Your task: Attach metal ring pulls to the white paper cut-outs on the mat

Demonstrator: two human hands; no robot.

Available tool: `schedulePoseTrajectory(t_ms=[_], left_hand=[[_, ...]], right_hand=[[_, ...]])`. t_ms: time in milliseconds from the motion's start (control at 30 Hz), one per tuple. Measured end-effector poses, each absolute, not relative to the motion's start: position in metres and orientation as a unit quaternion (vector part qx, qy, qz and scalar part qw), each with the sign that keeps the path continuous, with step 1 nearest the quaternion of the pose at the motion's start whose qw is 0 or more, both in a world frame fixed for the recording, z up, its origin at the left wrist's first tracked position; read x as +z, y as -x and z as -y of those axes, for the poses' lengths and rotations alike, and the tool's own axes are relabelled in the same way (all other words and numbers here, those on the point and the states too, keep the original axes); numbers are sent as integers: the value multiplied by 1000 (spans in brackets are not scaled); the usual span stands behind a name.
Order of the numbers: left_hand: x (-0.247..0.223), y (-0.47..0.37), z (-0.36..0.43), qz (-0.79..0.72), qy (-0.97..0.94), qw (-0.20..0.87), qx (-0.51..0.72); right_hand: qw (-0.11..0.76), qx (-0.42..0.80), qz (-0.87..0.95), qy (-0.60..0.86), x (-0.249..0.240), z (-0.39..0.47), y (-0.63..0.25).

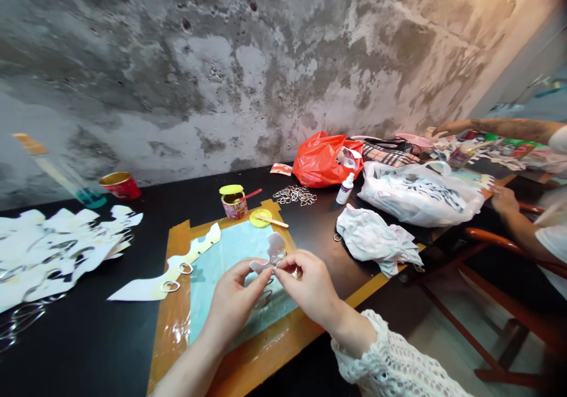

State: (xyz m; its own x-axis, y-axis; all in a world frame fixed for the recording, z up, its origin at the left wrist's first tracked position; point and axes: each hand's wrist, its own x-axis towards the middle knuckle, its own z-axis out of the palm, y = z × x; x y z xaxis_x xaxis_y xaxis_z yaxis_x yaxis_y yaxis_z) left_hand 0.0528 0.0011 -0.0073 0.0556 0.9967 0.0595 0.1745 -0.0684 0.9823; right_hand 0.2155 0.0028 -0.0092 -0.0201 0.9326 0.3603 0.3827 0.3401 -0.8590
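Over a light blue sheet (pixel 212 285) my left hand (pixel 237 296) pinches a pale, wavy-edged cut strip (pixel 275 246), its thumb and forefinger closed on it. My right hand (pixel 312 285) meets it there, thumb and forefinger pressed together at the strip's edge; what they pinch is too small to make out. Part of a thin metal loop (pixel 267 295) shows below the fingertips. To the left lies another white scalloped strip (pixel 142 289) with two metal rings (pixel 170 286) on it. Behind the hands are a yellow lid (pixel 260 218) with a small stick (pixel 272 221) across it, and an open patterned tin (pixel 234 204).
White cut strips (pixel 57 249) are piled at left, near a red tin (pixel 120 185). Loose metal rings (pixel 295 195), a red bag (pixel 325 160), a white bottle (pixel 345 189), a crumpled cloth (pixel 376 237) and a white bag (pixel 420 196) stand rightward. Another person's arm (pixel 509 128) reaches in at right.
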Motion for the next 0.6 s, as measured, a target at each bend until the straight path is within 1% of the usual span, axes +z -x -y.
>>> schedulePoseTrajectory(t_ms=[200,600], left_hand=[[-9,-54,-1,-513,-557,466,458],[0,-54,-1,-499,-581,470,439]], right_hand=[[480,319,641,506,-5,-3,-214],[507,323,657,455,-8,-3,-218]])
